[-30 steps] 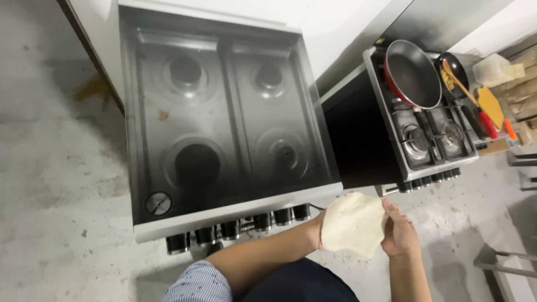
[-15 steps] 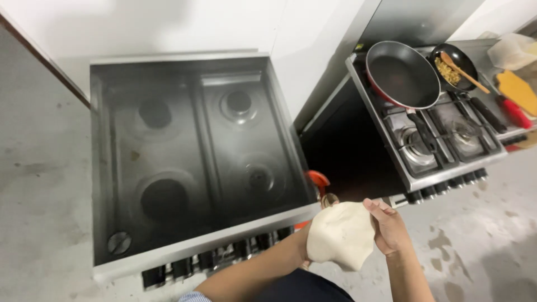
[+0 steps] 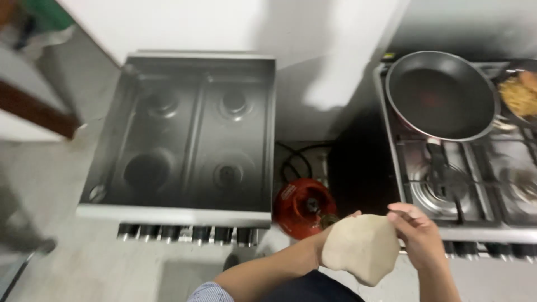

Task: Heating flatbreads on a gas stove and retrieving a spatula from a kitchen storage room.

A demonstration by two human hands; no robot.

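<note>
Head view, near edge: I held a flat round of pale dough (image 3: 362,248) between both hands, low and right of centre, above the floor and just in front of the right stove's knob row. My left hand (image 3: 330,237) sat behind the dough's left side, mostly hidden by it; its fingers could not be counted, but the dough draped over it. My right hand (image 3: 418,235) closed loosely on the dough's right edge, fingers curled over the top rim and thumb side against it.

Just beyond the dough, on the floor between the two stoves, stood a red gas cylinder (image 3: 305,207) with a dark hose looping behind it.

Left of it stood a steel four-burner stove (image 3: 190,140), burners bare, knobs along its near face. At right, a second stove (image 3: 447,190) carried a large dark frying pan (image 3: 442,95) on its far left burner. Farther right, a second pan (image 3: 520,95) held yellowish food, cut off by the frame edge.
</note>
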